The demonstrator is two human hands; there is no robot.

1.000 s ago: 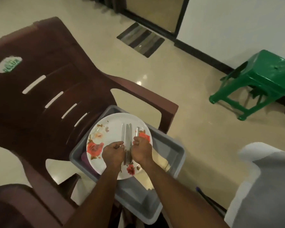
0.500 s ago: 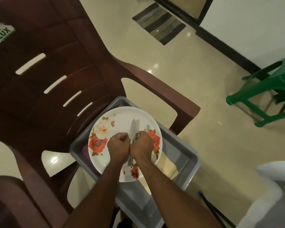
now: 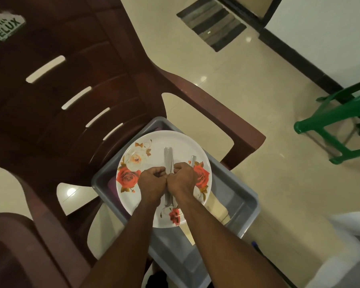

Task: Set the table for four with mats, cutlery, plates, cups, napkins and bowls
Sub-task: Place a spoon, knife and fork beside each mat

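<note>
A white plate (image 3: 152, 150) with red rose prints lies on top of a grey plastic tub (image 3: 233, 190) on the seat of a brown plastic chair (image 3: 67, 104). Steel cutlery (image 3: 168, 157) lies lengthwise on the plate, its ends sticking out past my knuckles. My left hand (image 3: 152, 182) and my right hand (image 3: 182, 178) sit side by side over the plate's middle, fingers curled round the cutlery, knuckles touching. A further steel piece (image 3: 193, 160) shows by my right hand. Cream napkins (image 3: 217, 208) lie in the tub under the plate's right rim.
A green plastic stool (image 3: 341, 121) stands on the tiled floor at right. A striped doormat (image 3: 212, 26) lies by the doorway at top. A second brown chair (image 3: 13, 252) fills the lower left. A white object (image 3: 341, 252) sits at lower right.
The view has moved closer and shifted, so the plate looks larger. My two hands have drawn together over the cutlery until the knuckles touch.
</note>
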